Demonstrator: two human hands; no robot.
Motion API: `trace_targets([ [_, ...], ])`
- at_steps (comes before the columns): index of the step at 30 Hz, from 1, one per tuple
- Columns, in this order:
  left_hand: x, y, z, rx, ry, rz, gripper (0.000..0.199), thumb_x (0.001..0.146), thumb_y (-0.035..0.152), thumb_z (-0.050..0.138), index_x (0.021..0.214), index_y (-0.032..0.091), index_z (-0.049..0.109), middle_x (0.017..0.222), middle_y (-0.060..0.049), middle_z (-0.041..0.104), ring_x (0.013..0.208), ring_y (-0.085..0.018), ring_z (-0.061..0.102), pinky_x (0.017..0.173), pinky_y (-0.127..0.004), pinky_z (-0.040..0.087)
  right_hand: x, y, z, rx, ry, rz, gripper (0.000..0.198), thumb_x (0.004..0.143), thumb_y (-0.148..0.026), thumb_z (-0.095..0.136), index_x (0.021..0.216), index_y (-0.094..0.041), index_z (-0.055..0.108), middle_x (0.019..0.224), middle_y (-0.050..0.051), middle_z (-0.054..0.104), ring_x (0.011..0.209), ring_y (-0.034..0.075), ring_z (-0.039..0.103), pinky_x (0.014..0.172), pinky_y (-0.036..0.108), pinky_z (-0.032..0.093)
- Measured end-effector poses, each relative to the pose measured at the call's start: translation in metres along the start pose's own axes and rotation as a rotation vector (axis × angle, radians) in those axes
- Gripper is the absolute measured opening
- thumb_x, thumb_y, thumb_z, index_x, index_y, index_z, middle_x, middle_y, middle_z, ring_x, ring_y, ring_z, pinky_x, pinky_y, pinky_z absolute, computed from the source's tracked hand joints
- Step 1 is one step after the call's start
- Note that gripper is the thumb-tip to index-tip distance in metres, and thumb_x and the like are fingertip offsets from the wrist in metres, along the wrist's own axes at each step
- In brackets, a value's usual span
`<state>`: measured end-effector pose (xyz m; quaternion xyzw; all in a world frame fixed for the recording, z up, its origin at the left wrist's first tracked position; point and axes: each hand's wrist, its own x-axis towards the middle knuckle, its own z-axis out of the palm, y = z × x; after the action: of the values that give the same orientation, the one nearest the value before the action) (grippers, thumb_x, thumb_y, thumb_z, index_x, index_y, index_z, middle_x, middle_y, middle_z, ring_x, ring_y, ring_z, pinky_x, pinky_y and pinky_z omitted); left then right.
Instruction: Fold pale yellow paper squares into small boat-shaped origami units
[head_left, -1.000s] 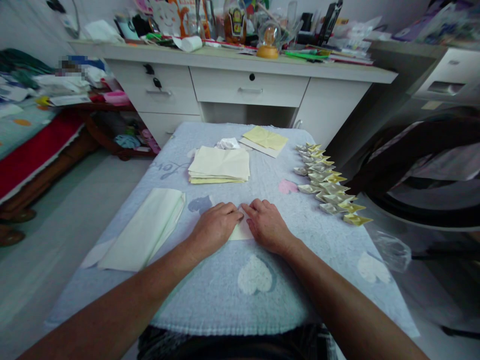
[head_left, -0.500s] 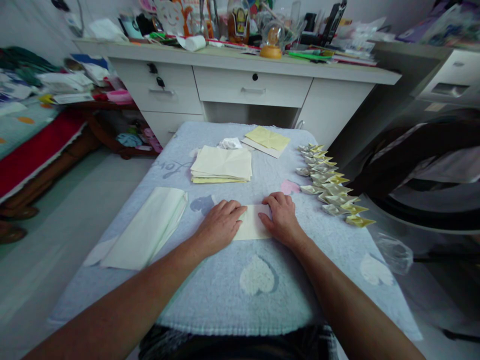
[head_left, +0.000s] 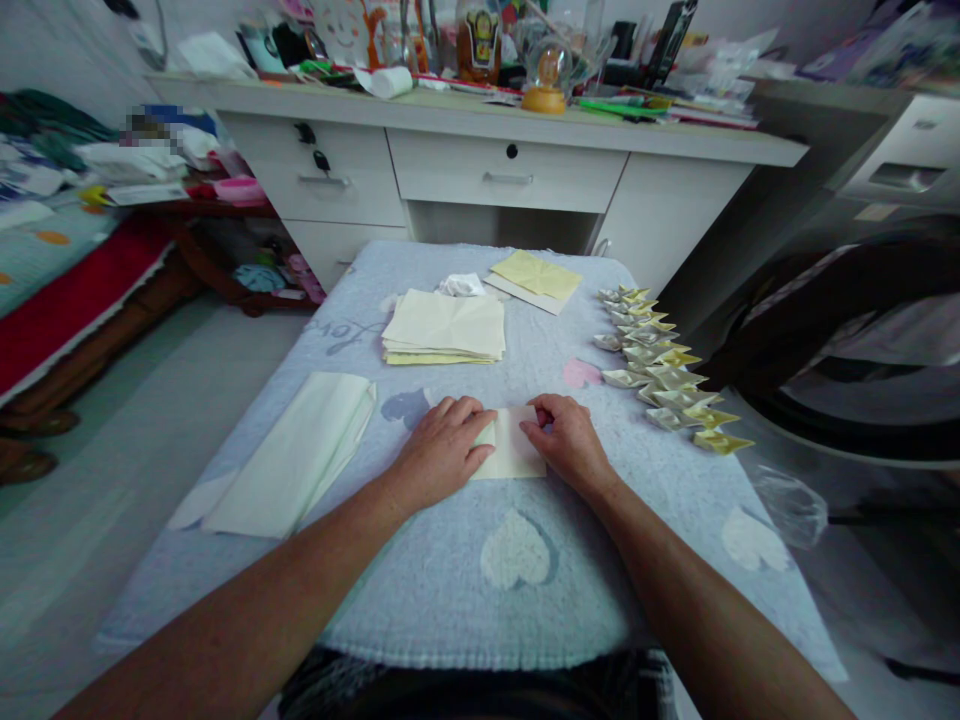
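A small cream sheet of folded paper (head_left: 517,445) lies on the cloth-covered table in front of me, with a crease running down its middle. My left hand (head_left: 448,447) presses on its left part, fingers bent together over the far side and thumb on the near side. At the far right corner, my right hand (head_left: 566,440) pinches the paper's edge between thumb and forefinger, the other fingers curled. Beyond the hands sits a stack of cream and yellow paper sheets (head_left: 444,328). Several folded paper boats (head_left: 675,398) stand in rows on the right.
A folded white cloth or paper bundle (head_left: 296,455) lies at the left. Crumpled white tissue (head_left: 461,285) and a yellow sheet (head_left: 536,273) are at the table's far end. A cluttered white desk (head_left: 510,180) stands behind, and a washing machine (head_left: 892,200) at the right.
My right hand has drawn its fingers into a pinch at the paper's right edge, baring more of the sheet. The left hand stays almost where it was, its thumb shifted slightly.
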<state>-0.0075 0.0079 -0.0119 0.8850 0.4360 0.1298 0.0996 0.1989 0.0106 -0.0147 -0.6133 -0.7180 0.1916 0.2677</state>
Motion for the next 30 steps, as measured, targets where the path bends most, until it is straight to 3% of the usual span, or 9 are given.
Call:
trace_targets([
  [6,0.000,-0.001,0.001,-0.001,0.008,-0.001,0.038,0.089,0.030,0.055,0.126,0.021,0.053,0.114,-0.007,0.054,0.101,-0.024,0.047,0.092,-0.040,0.042,-0.003,-0.003,0.003,-0.034,0.027,-0.043,0.009,0.078,-0.016,0.061,0.085,-0.020,0.067,0.077,0.001,0.063,0.079,0.019,0.052,0.077,0.033,0.034],
  [18,0.001,0.001,0.000,-0.005,-0.005,-0.004,0.038,0.089,0.031,0.055,0.126,0.022,0.054,0.109,-0.006,0.055,0.098,-0.023,0.048,0.091,-0.038,0.041,-0.015,-0.008,0.010,-0.033,0.063,-0.341,0.022,0.075,-0.004,0.053,0.087,-0.018,0.065,0.092,0.006,0.064,0.088,0.021,0.053,0.083,0.034,0.043],
  [30,0.001,0.001,-0.001,-0.016,0.001,0.001,0.035,0.089,0.032,0.054,0.123,0.021,0.054,0.110,-0.007,0.055,0.099,-0.024,0.048,0.091,-0.039,0.041,-0.022,-0.012,0.013,0.068,0.052,-0.315,0.024,0.078,-0.006,0.048,0.092,-0.019,0.062,0.098,0.007,0.067,0.092,0.019,0.060,0.086,0.032,0.048],
])
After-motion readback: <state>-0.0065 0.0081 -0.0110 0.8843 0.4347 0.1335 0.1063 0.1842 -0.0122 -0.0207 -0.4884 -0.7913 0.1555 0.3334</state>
